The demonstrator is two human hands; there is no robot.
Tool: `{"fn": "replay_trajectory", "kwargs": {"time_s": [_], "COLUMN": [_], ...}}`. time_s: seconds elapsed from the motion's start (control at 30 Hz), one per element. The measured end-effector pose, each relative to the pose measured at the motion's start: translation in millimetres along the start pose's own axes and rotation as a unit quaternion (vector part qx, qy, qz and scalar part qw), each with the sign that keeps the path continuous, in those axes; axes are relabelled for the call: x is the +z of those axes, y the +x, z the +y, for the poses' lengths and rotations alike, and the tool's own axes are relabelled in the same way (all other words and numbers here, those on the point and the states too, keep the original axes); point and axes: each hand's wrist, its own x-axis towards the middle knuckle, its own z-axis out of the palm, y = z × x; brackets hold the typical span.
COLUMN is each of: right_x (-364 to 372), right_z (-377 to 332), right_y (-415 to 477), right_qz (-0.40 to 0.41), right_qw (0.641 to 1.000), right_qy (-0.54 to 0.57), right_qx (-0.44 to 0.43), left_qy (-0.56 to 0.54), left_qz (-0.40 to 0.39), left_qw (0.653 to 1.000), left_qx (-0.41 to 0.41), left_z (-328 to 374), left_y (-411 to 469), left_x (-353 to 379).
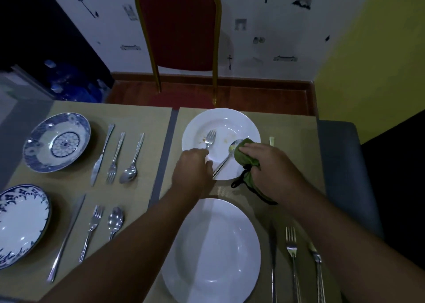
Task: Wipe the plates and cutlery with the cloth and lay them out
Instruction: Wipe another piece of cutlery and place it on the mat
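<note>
The spoon [224,162] is light, stiff steel and looks slick, so it will likely skate on the glazed far plate [230,121] unless you pin it. Take it by the end of the handle, which points to 7 o'clock, and leave the bowl, at the plate's 3 o'clock, to the cloth [247,152]. The cloth is soft and bunches, so work with a wad of it under your fingertips. The plate is breakable and smeared, so press lightly. The fork [210,138] lies in its well toward 9 o'clock, tines to 12. Your right hand [269,164] enters from 5 o'clock, knuckles up, fingers clenched round the cloth and pressing it onto the spoon's bowl. Your left hand [193,167] enters from 7 o'clock, fingers curled down where both handles end; I cannot tell which it pinches, if either.
</note>
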Motion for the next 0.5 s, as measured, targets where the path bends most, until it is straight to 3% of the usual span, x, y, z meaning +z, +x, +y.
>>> {"fn": "replay_trajectory", "kwargs": {"time_s": [0.33, 0.43, 0.5], "right_x": [17.4, 18.7, 17.4], "right_z": [-14.5, -16.0, -18.2], "right_y": [11.0, 10.7, 9.3], "right_qz": [0.019, 0.020, 0.022], "right_qw": [0.999, 0.998, 0.999], "right_qy": [-0.002, -0.002, -0.005], "right_qx": [0.044, 0.056, 0.045], "left_qy": [-0.007, -0.068, -0.172], "left_qz": [-0.062, -0.064, -0.081], "left_qw": [0.995, 0.991, 0.972], "left_qx": [-0.084, -0.100, -0.137], "left_z": [-10.2, -14.1, -16.2], "left_y": [35.1, 35.2, 27.2], "left_x": [12.1, 0.4, -14.5]}}
